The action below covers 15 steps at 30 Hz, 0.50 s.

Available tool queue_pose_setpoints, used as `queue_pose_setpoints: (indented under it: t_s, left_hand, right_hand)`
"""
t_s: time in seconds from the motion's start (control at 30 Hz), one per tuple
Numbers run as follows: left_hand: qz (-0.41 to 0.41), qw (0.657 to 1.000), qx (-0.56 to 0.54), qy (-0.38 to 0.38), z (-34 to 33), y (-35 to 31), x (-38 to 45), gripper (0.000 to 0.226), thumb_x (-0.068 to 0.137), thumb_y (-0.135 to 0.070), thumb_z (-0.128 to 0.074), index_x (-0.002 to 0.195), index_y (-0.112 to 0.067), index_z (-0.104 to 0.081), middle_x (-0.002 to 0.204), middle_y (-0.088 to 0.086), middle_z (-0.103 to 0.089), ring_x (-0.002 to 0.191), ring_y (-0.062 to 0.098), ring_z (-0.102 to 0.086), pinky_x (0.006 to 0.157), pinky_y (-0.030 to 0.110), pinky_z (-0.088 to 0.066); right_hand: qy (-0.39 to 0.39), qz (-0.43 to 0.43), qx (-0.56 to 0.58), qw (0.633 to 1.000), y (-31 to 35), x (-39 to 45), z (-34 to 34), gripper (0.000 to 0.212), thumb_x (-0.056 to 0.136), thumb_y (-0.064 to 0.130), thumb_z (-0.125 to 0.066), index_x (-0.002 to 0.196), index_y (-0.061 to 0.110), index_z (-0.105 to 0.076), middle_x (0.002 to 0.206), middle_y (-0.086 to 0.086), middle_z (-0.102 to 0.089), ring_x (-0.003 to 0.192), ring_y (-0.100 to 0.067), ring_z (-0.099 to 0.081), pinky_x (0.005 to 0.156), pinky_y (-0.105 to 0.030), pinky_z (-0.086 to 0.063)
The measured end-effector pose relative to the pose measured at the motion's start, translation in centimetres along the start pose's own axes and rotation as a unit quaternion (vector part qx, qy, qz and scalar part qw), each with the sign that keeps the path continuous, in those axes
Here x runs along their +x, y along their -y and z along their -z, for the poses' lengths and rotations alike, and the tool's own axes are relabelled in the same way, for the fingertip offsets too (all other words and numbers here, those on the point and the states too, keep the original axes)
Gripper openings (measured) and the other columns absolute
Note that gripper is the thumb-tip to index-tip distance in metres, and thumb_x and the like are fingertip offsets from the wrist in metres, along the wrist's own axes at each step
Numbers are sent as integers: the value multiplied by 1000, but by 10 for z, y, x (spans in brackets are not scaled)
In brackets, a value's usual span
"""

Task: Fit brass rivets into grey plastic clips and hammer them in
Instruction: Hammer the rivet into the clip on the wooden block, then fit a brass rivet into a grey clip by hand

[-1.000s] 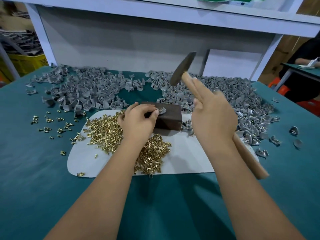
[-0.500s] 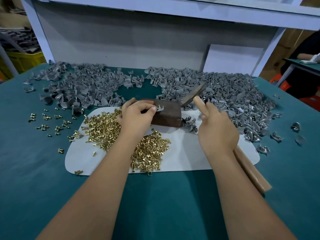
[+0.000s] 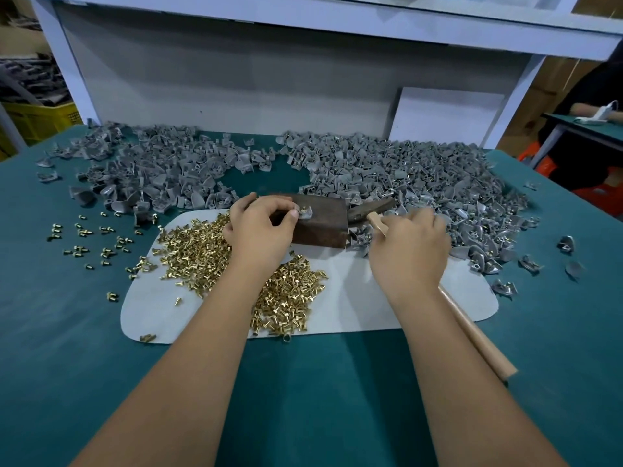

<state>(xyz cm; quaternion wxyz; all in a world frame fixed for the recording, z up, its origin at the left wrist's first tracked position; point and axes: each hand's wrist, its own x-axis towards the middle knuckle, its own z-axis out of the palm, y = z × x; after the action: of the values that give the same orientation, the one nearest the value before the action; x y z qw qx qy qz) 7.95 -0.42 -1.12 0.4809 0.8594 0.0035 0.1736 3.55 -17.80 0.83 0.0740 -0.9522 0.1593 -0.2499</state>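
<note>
My left hand (image 3: 261,227) pinches a grey clip (image 3: 305,212) with a brass rivet in it on top of the dark metal block (image 3: 320,227). My right hand (image 3: 409,247) grips the wooden handle of the hammer (image 3: 475,335). Its dark head (image 3: 371,208) lies low beside the block's right edge, against the clip pile. A heap of brass rivets (image 3: 209,254) covers the white mat (image 3: 364,308) under my left wrist.
Grey clips lie in two big piles, back left (image 3: 158,173) and back right (image 3: 421,176). Loose rivets (image 3: 87,241) dot the green table (image 3: 303,399) at left. A white shelf frame (image 3: 303,28) stands behind. A person sits at far right (image 3: 593,106).
The hammer came down from its raised position and now rests low to the right of the block. My left hand kept holding the clip on the block.
</note>
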Motion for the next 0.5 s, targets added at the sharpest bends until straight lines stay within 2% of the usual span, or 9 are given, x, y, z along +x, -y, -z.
queue_pose_setpoints:
  t_s: [0.07, 0.1, 0.2, 0.27, 0.33, 0.5]
  left_hand:
    - [-5, 1000, 4, -5, 0, 0, 0, 10, 91, -31, -64, 86, -40, -63, 89, -41, -37, 137, 8, -23, 93, 30, -11]
    - [-8, 1000, 7, -8, 0, 1, 0, 10, 91, -32, -64, 87, -40, -64, 90, -41, -40, 136, 9, -24, 93, 30, -11]
    - [-18, 999, 41, -17, 0, 3, 0, 8, 92, -34, -63, 95, -39, -68, 110, -28, -60, 136, 12, -25, 101, 35, -14]
    - [-19, 998, 54, -20, 0, 3, -1, 11, 92, -37, -62, 99, -38, -70, 119, -20, -63, 135, 13, -26, 104, 37, -14]
    - [-19, 998, 51, -25, 0, 3, -1, 11, 92, -38, -61, 98, -39, -70, 119, -20, -63, 135, 14, -27, 104, 38, -14]
    - [-19, 997, 69, -40, -1, 2, -2, 10, 92, -39, -60, 95, -39, -69, 114, -19, -64, 133, 14, -28, 103, 39, -13]
  right_hand:
    - [-28, 46, 108, 993, 20, 6, 5, 23, 92, 29, -56, 110, 23, -69, 100, 1, -51, 95, -19, -42, 82, -32, -32]
    - [-14, 69, 163, 984, 32, 10, 6, 22, 93, 28, -56, 109, 24, -70, 98, 4, -55, 93, -16, -46, 80, -29, -33]
    - [89, 94, 274, 953, 63, 18, 4, 19, 93, 26, -56, 100, 23, -73, 98, 3, -70, 91, -18, -60, 76, -26, -44]
    - [119, 109, 261, 952, 73, 19, -3, 16, 93, 26, -56, 93, 23, -72, 96, 1, -69, 90, -19, -61, 76, -31, -49]
    - [112, 108, 239, 958, 76, 19, -9, 13, 93, 27, -57, 90, 23, -69, 97, -1, -66, 90, -21, -59, 75, -33, -49]
    - [72, 86, 239, 965, 78, 18, -20, 10, 93, 23, -57, 86, 19, -62, 98, -1, -60, 91, -22, -56, 69, -30, -37]
